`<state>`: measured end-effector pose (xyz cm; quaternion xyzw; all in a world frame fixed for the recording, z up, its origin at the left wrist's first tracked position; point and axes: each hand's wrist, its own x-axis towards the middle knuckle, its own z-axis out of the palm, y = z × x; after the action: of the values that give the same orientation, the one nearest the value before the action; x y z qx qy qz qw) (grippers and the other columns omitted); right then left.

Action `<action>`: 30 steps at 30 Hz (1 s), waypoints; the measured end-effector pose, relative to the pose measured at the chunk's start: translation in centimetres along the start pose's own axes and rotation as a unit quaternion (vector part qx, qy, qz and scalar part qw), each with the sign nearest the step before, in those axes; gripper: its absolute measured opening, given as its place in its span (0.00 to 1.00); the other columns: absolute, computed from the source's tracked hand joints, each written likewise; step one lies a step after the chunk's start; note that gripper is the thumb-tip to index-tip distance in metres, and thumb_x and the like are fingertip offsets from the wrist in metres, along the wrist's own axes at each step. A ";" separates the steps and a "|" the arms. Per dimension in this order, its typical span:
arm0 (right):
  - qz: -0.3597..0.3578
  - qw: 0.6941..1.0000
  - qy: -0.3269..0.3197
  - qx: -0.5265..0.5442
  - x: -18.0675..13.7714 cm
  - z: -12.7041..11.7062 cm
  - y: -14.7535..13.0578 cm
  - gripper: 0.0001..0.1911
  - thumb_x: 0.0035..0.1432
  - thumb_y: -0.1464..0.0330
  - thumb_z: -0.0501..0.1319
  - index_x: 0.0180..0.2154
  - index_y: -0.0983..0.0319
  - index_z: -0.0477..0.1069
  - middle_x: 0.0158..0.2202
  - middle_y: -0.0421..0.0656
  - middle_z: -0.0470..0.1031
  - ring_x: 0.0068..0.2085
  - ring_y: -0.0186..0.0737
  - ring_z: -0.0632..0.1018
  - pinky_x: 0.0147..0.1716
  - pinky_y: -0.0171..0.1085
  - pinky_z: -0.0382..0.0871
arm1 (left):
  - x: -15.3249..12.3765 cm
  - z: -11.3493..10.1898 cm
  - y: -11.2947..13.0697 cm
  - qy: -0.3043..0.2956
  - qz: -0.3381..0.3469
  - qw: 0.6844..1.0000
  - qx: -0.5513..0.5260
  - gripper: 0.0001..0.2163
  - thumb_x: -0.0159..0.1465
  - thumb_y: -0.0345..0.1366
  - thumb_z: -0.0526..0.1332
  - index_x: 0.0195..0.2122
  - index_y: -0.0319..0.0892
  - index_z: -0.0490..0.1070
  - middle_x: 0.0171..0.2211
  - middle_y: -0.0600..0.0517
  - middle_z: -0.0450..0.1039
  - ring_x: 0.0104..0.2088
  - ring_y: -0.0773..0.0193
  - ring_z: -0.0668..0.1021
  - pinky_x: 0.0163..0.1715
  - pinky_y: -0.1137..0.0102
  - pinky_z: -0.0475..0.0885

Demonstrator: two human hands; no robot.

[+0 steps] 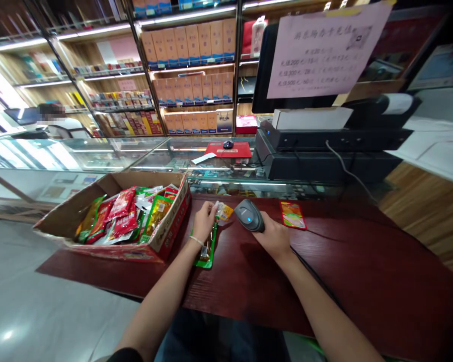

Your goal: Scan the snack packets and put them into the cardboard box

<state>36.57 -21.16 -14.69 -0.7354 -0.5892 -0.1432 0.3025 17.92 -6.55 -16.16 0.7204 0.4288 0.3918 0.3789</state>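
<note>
My right hand (274, 236) is wrapped round a dark barcode scanner (249, 216), whose head points left and shows a small blue light. My left hand (205, 221) pinches the end of a small clear and yellow snack packet (224, 211), held just in front of the scanner. Under my left hand and wrist a green-edged snack packet (206, 254) lies on the dark red table (245, 286), partly covered by the hand. Right of the scanner, a red-edged snack packet (293, 215) lies flat.
To the left, an open cardboard box (175, 216) holds several red and green packets. Behind the table runs a glass counter (147, 153) with a mouse (228, 145) on a red mat. A monitor with a paper notice (317, 55) stands back right. A person (62, 123) sits far left.
</note>
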 end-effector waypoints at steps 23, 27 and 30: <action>-0.031 0.996 -0.087 0.010 -0.4 0.2 -0.9 0.15 0.52 0.60 0.61 0.42 0.57 0.67 0.31 0.39 0.79 0.31 0.44 0.80 0.26 0.35 0.59 | 1.0 0.2 -1.4 0.030 -0.123 0.922 -0.367 0.19 0.53 0.35 0.68 0.45 0.35 0.70 0.39 0.42 0.78 0.32 0.61 0.81 0.30 0.71 0.76; -0.028 0.997 -0.065 0.015 -0.3 -0.1 -0.9 0.20 0.52 0.64 0.61 0.49 0.56 0.65 0.34 0.39 0.80 0.33 0.44 0.81 0.27 0.34 0.61 | 0.9 0.7 -1.4 0.053 -0.123 0.922 -0.363 0.16 0.52 0.32 0.67 0.42 0.36 0.69 0.38 0.44 0.78 0.33 0.62 0.81 0.30 0.72 0.75; -0.028 0.999 -0.042 0.006 -0.3 -0.4 -0.8 0.18 0.53 0.66 0.59 0.47 0.55 0.66 0.35 0.38 0.80 0.33 0.43 0.81 0.27 0.34 0.62 | 0.7 0.9 -0.4 0.061 -0.064 0.943 -0.321 0.13 0.52 0.31 0.66 0.40 0.37 0.71 0.38 0.45 0.78 0.33 0.63 0.80 0.28 0.74 0.74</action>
<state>35.82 -21.54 -14.38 -0.7223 -0.6225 -0.1169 0.2778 18.79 -5.97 -16.65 0.5058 0.3478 0.5271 0.5876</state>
